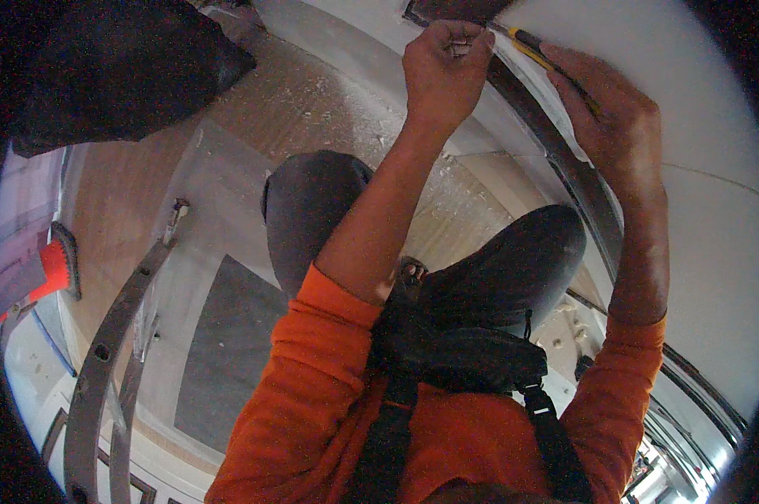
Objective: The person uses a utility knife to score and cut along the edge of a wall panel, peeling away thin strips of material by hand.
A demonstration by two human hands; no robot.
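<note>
My right hand (619, 118) is closed round a yellow and black utility knife (530, 42). The knife's front end points up and left, close to my left hand (445, 80). That left hand is closed in a pinch, its fingertips curled by the upper end of a long dark strip (598, 206); what they hold, if anything, I cannot make out. The strip runs down and right along a smooth white panel (698, 143). Above my left fingers lies a dark brown patch (455, 8).
White dust and crumbs lie on the wood-coloured floor (304, 92) beyond my knees. A dark bulky object (127, 76) fills the upper left. At left are a metal frame like a ladder (102, 344), a red and black brush-like thing (58, 265) and a grey sheet (228, 353).
</note>
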